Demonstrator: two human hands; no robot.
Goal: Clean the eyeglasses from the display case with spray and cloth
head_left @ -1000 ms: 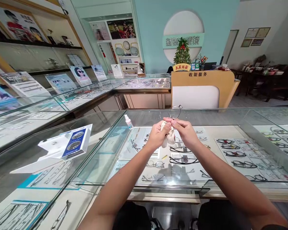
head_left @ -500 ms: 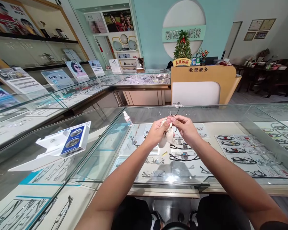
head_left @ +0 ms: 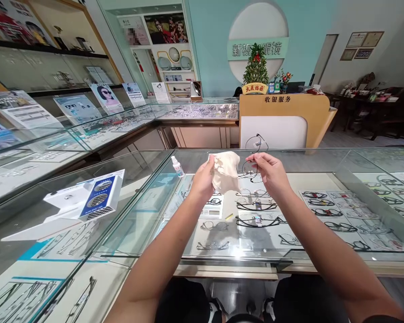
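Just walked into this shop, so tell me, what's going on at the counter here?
A person at a glass display counter holds a cream cloth in the left hand and thin wire-framed glasses in the right hand, with a gap between cloth and glasses. A small spray bottle stands on the glass nearby.

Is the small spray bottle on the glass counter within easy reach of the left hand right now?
Probably yes: the spray bottle stands just left of the left hand, nothing between them, though that hand holds a cloth.
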